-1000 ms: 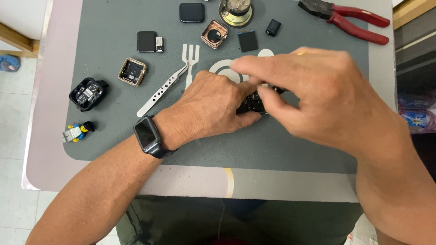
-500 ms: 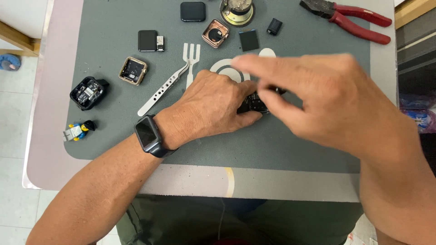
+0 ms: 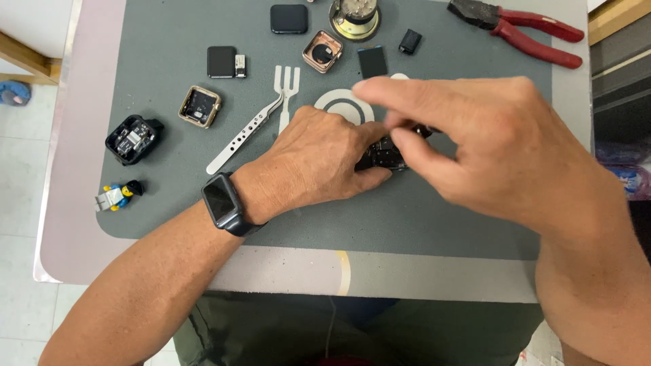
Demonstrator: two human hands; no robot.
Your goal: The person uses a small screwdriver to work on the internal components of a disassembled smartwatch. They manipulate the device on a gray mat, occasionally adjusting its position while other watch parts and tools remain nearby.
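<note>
My left hand [image 3: 312, 159], with a dark smartwatch on its wrist, lies on the grey work mat [image 3: 434, 224] and grips a small black electronic part [image 3: 384, 154] between thumb and fingers. My right hand [image 3: 488, 146] hovers over the same part from the right, forefinger stretched left, thumb and fingertips touching the part's top edge. Most of the part is hidden under both hands.
Silver tweezers [image 3: 244, 133] and a white fork-shaped tool [image 3: 286, 85] lie left of my hands. Two watch cases [image 3: 199, 106] [image 3: 321, 51], black screens [image 3: 289, 18], a black module [image 3: 132, 138], a toy figure [image 3: 116, 195], red pliers [image 3: 522, 26] and a metal round piece [image 3: 354, 15] sit around.
My right hand has shifted slightly right and its forefinger has stretched out more to the left. My left hand and the black part stay in place.
</note>
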